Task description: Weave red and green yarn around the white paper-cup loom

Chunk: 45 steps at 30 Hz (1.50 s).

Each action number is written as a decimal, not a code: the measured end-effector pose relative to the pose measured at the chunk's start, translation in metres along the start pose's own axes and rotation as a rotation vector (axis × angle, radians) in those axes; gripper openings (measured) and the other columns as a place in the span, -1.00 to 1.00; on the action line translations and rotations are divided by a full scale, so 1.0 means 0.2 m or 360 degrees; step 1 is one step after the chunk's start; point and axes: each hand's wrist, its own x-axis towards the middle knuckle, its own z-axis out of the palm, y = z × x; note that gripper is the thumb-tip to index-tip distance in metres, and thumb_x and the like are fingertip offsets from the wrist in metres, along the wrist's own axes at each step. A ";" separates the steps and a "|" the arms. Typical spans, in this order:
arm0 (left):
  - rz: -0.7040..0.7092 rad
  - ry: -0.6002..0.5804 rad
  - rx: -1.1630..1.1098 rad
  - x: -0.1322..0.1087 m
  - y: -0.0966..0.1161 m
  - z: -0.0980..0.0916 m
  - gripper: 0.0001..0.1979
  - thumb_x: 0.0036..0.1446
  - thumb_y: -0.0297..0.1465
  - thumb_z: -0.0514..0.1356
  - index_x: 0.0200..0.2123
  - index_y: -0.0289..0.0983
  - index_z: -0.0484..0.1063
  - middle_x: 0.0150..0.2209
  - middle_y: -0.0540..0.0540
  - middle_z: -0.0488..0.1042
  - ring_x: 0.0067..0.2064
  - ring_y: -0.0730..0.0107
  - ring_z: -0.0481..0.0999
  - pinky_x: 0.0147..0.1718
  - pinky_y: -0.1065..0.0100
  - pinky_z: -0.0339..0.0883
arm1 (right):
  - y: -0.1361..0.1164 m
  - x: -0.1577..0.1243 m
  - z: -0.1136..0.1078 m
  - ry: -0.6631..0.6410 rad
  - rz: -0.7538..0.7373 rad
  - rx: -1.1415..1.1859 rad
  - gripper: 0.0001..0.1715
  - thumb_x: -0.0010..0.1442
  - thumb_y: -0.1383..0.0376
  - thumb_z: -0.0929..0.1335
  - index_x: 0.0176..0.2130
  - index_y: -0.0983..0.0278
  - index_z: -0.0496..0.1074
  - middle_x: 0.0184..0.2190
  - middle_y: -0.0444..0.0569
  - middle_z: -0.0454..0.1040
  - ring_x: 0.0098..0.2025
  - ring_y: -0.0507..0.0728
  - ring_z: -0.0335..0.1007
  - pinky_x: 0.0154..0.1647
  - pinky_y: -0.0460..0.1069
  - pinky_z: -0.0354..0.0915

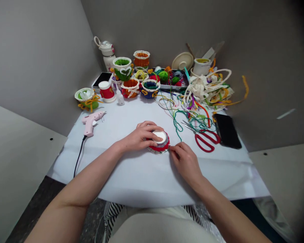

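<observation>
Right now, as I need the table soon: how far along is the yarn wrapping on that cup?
Done: decorated cups stand finished at the back. In hand: the left hand steadies the upturned cup, the right hand pinches red yarn at its side. Left: the pale rim below the red band looks uncovered.

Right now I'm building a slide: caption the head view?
Left hand steadies a red-wrapped cup on white paper; right hand pinches its edge, scissors beside.

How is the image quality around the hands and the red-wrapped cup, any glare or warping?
Head view: soft, even light, with only faint shadows under the left hand and right hand; the white top of the red-wrapped cup looks slightly washed out; wide-lens warping bends the table edges; the right corners darken to black.
</observation>
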 end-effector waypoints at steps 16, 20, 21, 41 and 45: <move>0.0010 -0.0043 -0.0196 0.00 0.02 -0.02 -0.82 0.15 -0.32 0.23 -0.18 -0.11 0.58 0.12 -0.08 0.44 0.13 0.23 0.28 0.19 0.04 0.07 | 0.02 -0.03 -0.04 -0.0058 0.0164 0.0170 -0.81 0.23 0.39 0.29 -0.27 0.24 0.50 -0.38 -0.03 0.42 -0.32 0.13 0.39 -0.29 0.02 0.31; 0.0031 -0.0093 -0.0251 0.02 0.03 -0.03 -0.82 0.15 -0.33 0.23 -0.17 -0.12 0.59 0.11 -0.09 0.45 0.13 0.24 0.28 0.18 0.06 0.09 | 0.00 -0.07 -0.04 -0.0152 0.0092 0.0196 -0.81 0.25 0.41 0.28 -0.26 0.24 0.49 -0.35 -0.02 0.41 -0.27 0.14 0.37 -0.25 0.03 0.32; 0.0035 -0.0097 -0.0259 0.02 0.03 -0.04 -0.81 0.16 -0.33 0.23 -0.17 -0.12 0.58 0.11 -0.09 0.45 0.13 0.24 0.28 0.18 0.05 0.09 | 0.00 -0.07 -0.05 -0.0162 0.0079 0.0197 -0.81 0.25 0.41 0.28 -0.25 0.24 0.49 -0.35 -0.02 0.41 -0.27 0.14 0.37 -0.25 0.04 0.31; 0.0000 -0.0145 -0.0328 0.02 0.02 -0.06 -0.80 0.16 -0.35 0.23 -0.15 -0.12 0.58 0.11 -0.11 0.44 0.12 0.26 0.30 0.18 0.07 0.09 | -0.06 -0.11 0.00 -0.0100 -0.0165 -0.0139 -0.77 0.31 0.39 0.24 -0.27 0.31 0.48 -0.40 0.02 0.37 -0.32 0.15 0.28 -0.29 0.04 0.28; -0.0013 -0.0144 -0.0293 0.02 0.02 -0.05 -0.81 0.16 -0.35 0.23 -0.16 -0.12 0.58 0.11 -0.10 0.43 0.12 0.25 0.30 0.18 0.07 0.09 | -0.06 -0.09 0.00 0.0029 -0.0074 -0.0085 -0.80 0.32 0.36 0.25 -0.25 0.30 0.47 -0.39 0.01 0.38 -0.30 0.15 0.31 -0.26 0.04 0.28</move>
